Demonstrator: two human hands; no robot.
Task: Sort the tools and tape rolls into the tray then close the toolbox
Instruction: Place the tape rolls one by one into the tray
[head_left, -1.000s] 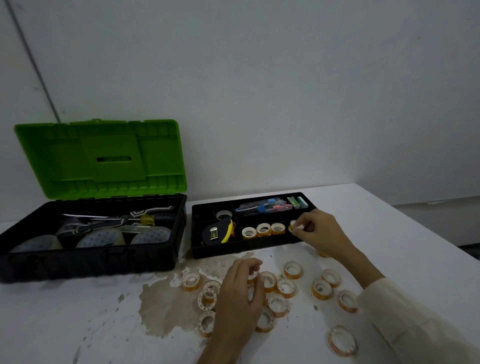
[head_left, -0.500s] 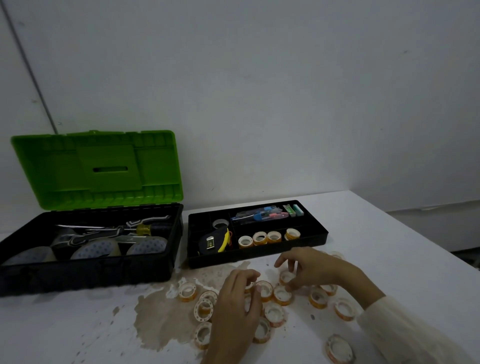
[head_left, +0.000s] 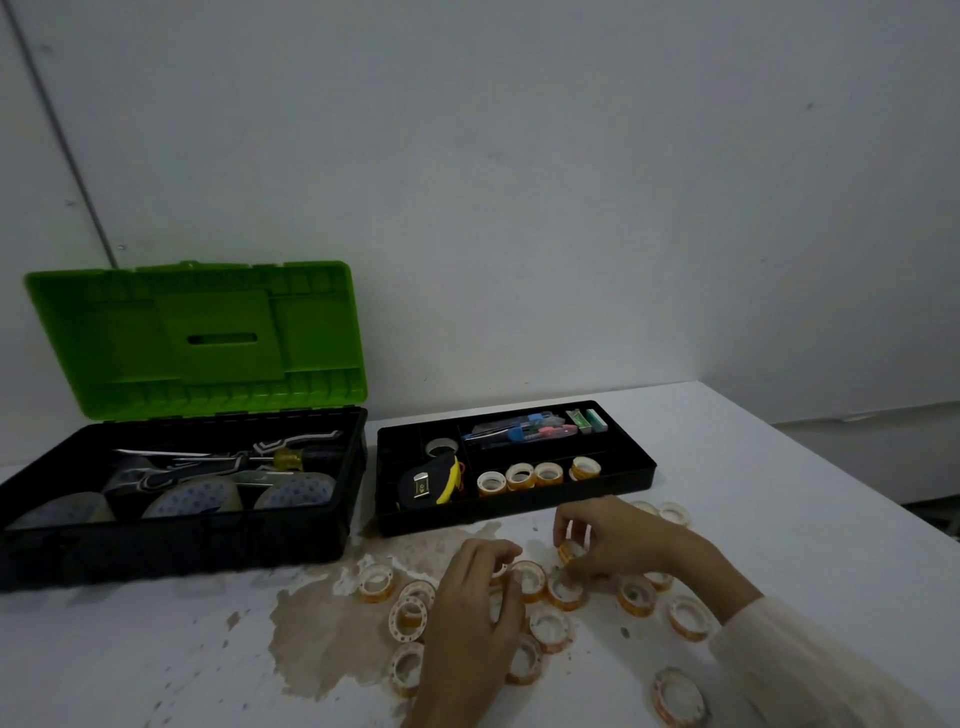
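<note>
Four small tape rolls (head_left: 519, 475) sit in a row in the black tray's (head_left: 519, 512) front compartment, next to a yellow-and-black tape measure (head_left: 428, 483). The right hand (head_left: 623, 540) pinches another orange roll (head_left: 567, 552) just in front of the tray. The left hand (head_left: 478, 613) is curled over the loose rolls (head_left: 636, 595) scattered on the desk (head_left: 779, 493), can't tell if it's actually gripping one. The toolbox (head_left: 182, 535) sits open to the left, green lid (head_left: 197, 338) up, tools inside.

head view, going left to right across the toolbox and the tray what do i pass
toolbox with its lid open → tape measure at the left end of the tray → four small tape rolls in a row in the tray's front compartment
</note>
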